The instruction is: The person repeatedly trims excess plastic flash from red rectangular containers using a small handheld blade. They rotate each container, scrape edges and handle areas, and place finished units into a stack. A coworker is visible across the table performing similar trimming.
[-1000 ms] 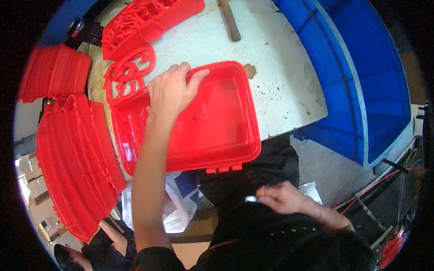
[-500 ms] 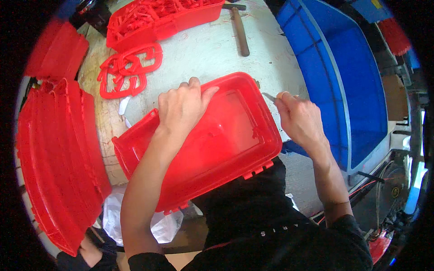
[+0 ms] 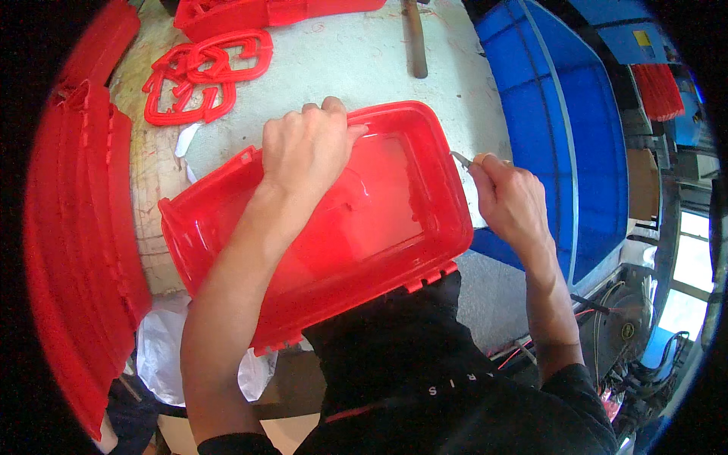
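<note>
A red plastic box [image 3: 341, 250], its open side up, lies tilted across the front of the table against my body. My left hand [image 3: 307, 148] grips its far rim, thumb inside the wall and fingers over the outside. In my right hand [image 3: 512, 193] is a small knife [image 3: 460, 159], closed in the fist. The blade points toward the box's right rim, at or very near its edge; whether it touches I cannot tell. Hinge lugs [image 3: 432, 277] stick out along the rim nearest me.
Stacked red plastic parts [image 3: 80, 250] stand at the left. Beyond the box lie red frame-shaped pieces [image 3: 208, 72], a hammer [image 3: 415, 42] and a red bin [image 3: 280, 14]. A large blue crate [image 3: 565, 144] stands on the right; a white plastic bag [image 3: 159, 356] hangs lower left.
The view has shifted, so the far bin and hammer sit higher in it. The knife blade now shows closer to the box's right rim. Both hands keep their grips.
</note>
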Demonstrator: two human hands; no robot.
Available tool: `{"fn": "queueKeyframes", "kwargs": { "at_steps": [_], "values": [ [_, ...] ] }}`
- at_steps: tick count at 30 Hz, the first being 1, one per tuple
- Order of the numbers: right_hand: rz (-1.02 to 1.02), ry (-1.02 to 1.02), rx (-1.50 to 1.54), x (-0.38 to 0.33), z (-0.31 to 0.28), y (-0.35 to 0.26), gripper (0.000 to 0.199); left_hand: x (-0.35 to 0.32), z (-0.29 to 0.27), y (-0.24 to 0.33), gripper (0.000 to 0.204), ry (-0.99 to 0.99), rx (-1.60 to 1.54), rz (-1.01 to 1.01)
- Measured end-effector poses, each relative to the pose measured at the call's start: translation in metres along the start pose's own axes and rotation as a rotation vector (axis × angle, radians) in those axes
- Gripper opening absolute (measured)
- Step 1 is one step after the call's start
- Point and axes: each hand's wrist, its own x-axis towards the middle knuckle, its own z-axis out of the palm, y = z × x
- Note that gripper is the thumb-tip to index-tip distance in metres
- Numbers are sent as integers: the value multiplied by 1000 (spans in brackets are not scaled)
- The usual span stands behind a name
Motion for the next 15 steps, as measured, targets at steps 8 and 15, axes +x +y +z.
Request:
{"fn": "queueKeyframes", "kwargs": {
  "at_steps": [8,15],
  "values": [
    [0,-5,-13,-37,-3,9,13,2,-3,2,48,-19,37,-18],
    [2,-60,18,-70,-2,22,14,4,-5,2,50,-36,67,-16]
  ]
}}
